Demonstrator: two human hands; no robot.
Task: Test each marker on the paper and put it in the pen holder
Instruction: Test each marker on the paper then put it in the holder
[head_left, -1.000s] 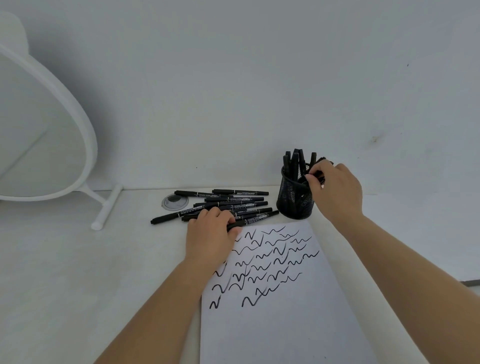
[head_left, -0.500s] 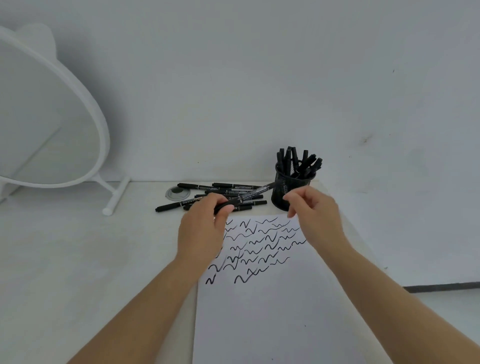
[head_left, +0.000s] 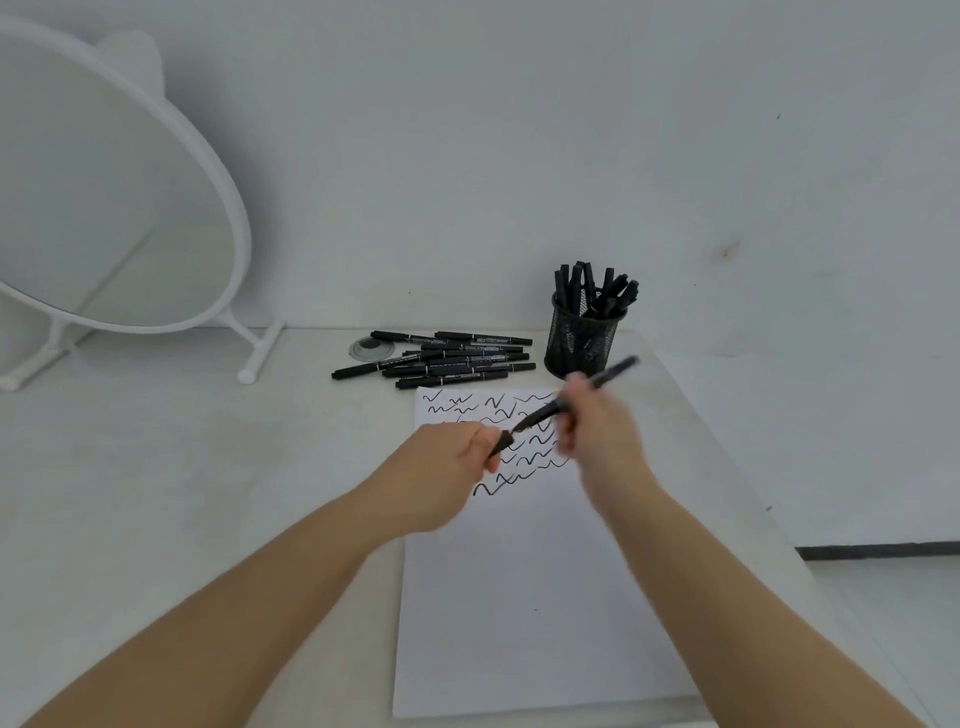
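Black markers (head_left: 441, 358), loose, lay in a row left of the holder (head_left: 582, 343), behind the paper (head_left: 524, 597). Left hand (head_left: 452, 467) hovered over the paper's scribbles, left of the holder and nearer the camera, pinching a small black cap (head_left: 503, 444). Right hand (head_left: 597, 431), blurred, gripped one marker (head_left: 582, 392) at mid-barrel, tip toward the cap, directly before the holder. Marker judged light, rigid, smooth plastic; best held mid-barrel, cap pulled straight. Holder: black mesh cup, upright, behind the paper's right corner, holding a crowded bunch of markers standing on end.
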